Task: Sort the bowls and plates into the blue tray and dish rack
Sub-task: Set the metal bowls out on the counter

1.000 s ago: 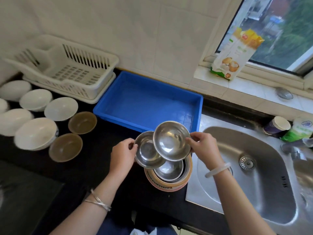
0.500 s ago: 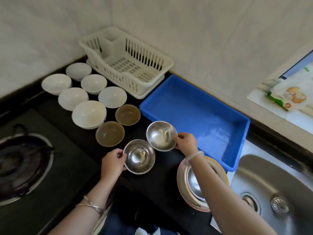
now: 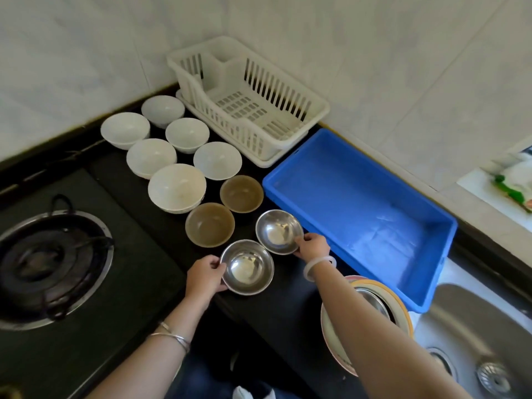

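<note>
Dark counter [image 3: 161,226]: my left hand [image 3: 205,276] and right hand [image 3: 312,246] each pinched a steel bowl [image 3: 247,267]; blue tray [image 3: 431,223] lay right, nearer my right hand.

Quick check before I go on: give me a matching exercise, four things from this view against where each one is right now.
Things:
1. blue tray
2. dish rack
3. steel bowl
4. steel bowl

Places:
A. held at its rim by the right hand
B. against the wall, behind the white bowls
C. held by the left hand
D. between rack and sink

Pairs: 1-D, 2-B, 3-C, 4-A
</note>
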